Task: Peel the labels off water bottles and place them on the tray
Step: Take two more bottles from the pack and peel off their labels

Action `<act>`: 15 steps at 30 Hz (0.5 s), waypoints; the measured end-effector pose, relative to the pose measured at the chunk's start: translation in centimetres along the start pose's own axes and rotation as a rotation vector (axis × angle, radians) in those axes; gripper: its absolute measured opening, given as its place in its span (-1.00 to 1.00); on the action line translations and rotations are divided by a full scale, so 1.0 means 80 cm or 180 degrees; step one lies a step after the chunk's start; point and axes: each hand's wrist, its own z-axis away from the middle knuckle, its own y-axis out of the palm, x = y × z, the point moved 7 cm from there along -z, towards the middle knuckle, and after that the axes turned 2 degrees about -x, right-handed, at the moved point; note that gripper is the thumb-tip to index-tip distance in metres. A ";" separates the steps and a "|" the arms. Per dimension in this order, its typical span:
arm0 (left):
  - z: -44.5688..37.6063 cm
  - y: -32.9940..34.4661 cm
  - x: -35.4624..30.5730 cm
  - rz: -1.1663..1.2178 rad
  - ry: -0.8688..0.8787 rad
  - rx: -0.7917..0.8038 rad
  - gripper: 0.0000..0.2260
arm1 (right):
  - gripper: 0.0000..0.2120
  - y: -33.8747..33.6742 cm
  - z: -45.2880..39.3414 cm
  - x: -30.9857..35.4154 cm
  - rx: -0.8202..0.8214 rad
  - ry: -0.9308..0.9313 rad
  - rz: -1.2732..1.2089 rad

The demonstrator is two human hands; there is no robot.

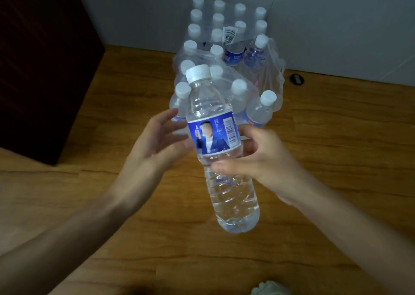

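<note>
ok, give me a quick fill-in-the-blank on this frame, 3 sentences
1. The bottle is gripped by the ____ hand.
2. The label around the bottle is mostly ____ in colour.
3. The left hand is ____, fingers spread beside the label.

Missing words: right; blue; open

Dim, bluish indoor light; soft focus; left hand (155,142) motion-blurred; wide-angle edge bending.

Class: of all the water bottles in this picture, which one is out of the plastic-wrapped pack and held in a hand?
The bottle in the foreground with the blue label: the right hand grips its middle, above the floor. The others stand together in the torn plastic wrap behind.
</note>
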 end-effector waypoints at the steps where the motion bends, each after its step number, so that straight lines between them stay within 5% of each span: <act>1: -0.006 -0.002 -0.003 -0.0123 0.0026 0.0030 -0.30 | -0.53 -0.002 0.001 0.001 0.0029 -0.0030 0.0045; 6: -0.023 0.008 -0.016 -0.0353 -0.0018 0.0579 -0.63 | -0.53 -0.004 0.003 0.005 0.0212 -0.0123 0.0003; 15: -0.034 0.007 -0.032 -0.0519 0.0257 0.0536 -0.74 | -0.49 -0.019 -0.003 0.001 -0.0257 0.0001 0.0321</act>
